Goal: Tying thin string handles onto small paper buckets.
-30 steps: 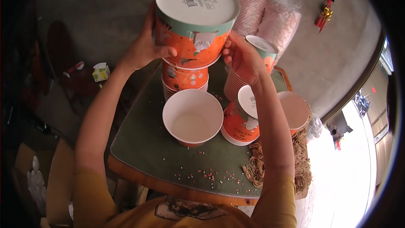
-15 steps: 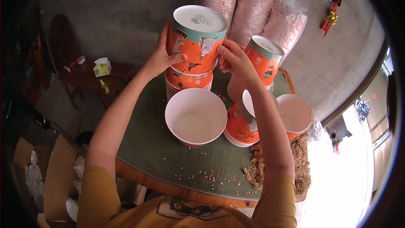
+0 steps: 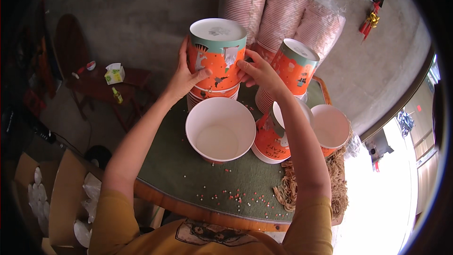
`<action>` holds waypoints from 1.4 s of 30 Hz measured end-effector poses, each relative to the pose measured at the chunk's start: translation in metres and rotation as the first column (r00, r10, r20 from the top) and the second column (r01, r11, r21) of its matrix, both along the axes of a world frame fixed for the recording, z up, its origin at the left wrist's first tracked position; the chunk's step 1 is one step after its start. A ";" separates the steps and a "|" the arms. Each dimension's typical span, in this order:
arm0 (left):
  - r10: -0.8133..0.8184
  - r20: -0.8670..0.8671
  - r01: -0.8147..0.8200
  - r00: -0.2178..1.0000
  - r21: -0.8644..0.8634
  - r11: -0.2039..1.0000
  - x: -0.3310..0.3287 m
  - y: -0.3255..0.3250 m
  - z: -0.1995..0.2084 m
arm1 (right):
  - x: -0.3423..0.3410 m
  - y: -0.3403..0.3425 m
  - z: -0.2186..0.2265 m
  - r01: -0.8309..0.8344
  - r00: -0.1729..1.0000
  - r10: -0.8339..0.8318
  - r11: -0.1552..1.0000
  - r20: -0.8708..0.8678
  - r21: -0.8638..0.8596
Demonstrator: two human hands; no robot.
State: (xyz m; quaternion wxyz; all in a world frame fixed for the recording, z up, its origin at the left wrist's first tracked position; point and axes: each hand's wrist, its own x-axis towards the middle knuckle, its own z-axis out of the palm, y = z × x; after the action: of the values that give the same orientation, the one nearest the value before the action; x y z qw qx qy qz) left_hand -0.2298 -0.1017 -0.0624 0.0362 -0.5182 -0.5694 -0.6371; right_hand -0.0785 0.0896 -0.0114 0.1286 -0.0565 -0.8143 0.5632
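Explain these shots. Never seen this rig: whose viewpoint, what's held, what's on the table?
No machine here, just a person's bare hands. Every picture comes from one wide fisheye camera on their head, looking down, so edges curve. The left hand clasps an upside-down orange-and-green paper bucket atop a stack; the right hand touches its other side. On the green tabletop stand more paper buckets, some upright, some inverted, plus small scattered beads and tan strands at the right.

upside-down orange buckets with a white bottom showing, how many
3: the held bucket between left hand and right hand; the rear-right bucket; the front-right bucket, partly behind the right forearm. Others nested below may be hidden.
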 end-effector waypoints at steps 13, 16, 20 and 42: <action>0.225 -0.286 -0.237 0.931 -0.008 0.971 0.028 -0.028 -0.018 | 0.040 -0.007 -0.004 0.160 0.970 -0.235 0.799 0.057 0.580; 0.071 -0.564 -0.178 0.823 -0.136 0.975 0.079 -0.073 -0.004 | 0.091 -0.036 0.012 0.238 0.971 -0.204 0.801 -0.123 0.549; -0.225 -0.771 -0.185 0.595 -0.404 0.896 0.133 -0.096 -0.013 | 0.170 -0.060 -0.006 0.142 0.989 -0.103 0.867 -0.106 0.477; -0.174 -0.672 -0.146 0.720 -0.393 0.908 0.240 -0.087 -0.036 | 0.326 -0.077 -0.162 0.385 0.789 -0.609 0.595 0.082 0.706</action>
State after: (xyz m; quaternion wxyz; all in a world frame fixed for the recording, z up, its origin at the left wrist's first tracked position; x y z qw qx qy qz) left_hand 0.0102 -0.1888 -0.0979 0.1297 -0.7182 -0.6326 -0.2592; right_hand 0.2475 0.0128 -0.1734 0.1622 -0.3246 -0.9172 0.1642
